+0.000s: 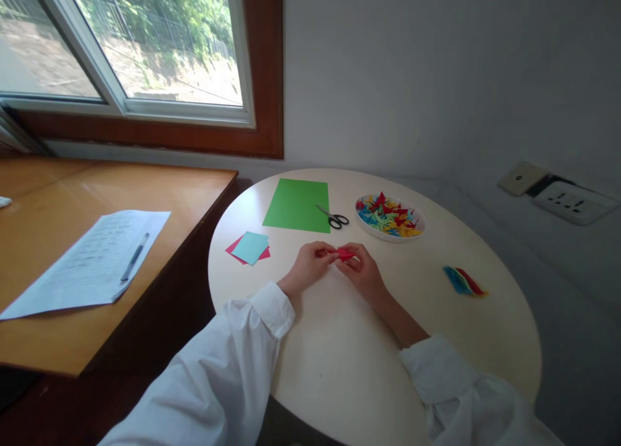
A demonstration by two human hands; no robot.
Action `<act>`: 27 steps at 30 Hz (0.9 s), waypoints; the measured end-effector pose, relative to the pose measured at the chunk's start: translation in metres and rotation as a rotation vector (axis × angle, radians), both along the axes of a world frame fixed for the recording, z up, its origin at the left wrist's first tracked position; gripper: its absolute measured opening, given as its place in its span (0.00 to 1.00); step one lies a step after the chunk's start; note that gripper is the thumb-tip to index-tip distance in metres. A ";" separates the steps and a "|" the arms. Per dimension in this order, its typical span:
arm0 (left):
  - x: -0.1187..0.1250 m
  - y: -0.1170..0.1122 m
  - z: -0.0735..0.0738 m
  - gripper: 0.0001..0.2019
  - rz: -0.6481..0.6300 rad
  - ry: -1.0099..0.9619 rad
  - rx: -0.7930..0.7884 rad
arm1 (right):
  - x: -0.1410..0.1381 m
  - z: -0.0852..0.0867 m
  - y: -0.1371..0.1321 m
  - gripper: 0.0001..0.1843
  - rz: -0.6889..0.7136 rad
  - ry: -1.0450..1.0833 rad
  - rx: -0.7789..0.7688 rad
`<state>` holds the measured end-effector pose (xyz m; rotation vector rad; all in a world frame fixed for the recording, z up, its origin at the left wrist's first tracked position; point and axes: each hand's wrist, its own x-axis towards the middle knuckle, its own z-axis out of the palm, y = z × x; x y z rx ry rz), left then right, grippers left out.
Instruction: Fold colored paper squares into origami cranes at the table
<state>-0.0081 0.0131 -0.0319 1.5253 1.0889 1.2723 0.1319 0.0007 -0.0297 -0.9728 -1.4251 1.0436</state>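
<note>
A small piece of folded red paper [345, 254] is held between both hands, low over the round table. My left hand [313, 265] pinches its left end, while my right hand [363, 271] grips the right side with fingers closed round it. The fingers partly cover the paper, so its full shape is hidden. Just beyond the hands lie black-handled scissors [336, 219], their blades resting on a green sheet [298, 205]. To the left of my left hand is a stack of square papers [250, 247], pale blue over red.
A white dish [398, 237] of colourful folded paper pieces stands at the back right of the round table [349, 355]. Folded paper strips [464, 281] lie at the right. On the wooden desk [194, 193] at left are printed sheets [92, 265] and a pen [134, 258].
</note>
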 end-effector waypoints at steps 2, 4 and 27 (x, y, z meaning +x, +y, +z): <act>0.000 0.000 -0.002 0.07 -0.009 -0.017 -0.016 | -0.001 -0.001 -0.002 0.17 -0.015 -0.028 -0.014; 0.000 -0.001 -0.004 0.08 -0.010 -0.034 -0.029 | -0.001 -0.002 -0.004 0.14 -0.054 -0.057 -0.029; -0.004 -0.018 0.001 0.08 -0.058 -0.185 -0.084 | -0.009 -0.003 -0.013 0.05 -0.175 -0.011 -0.002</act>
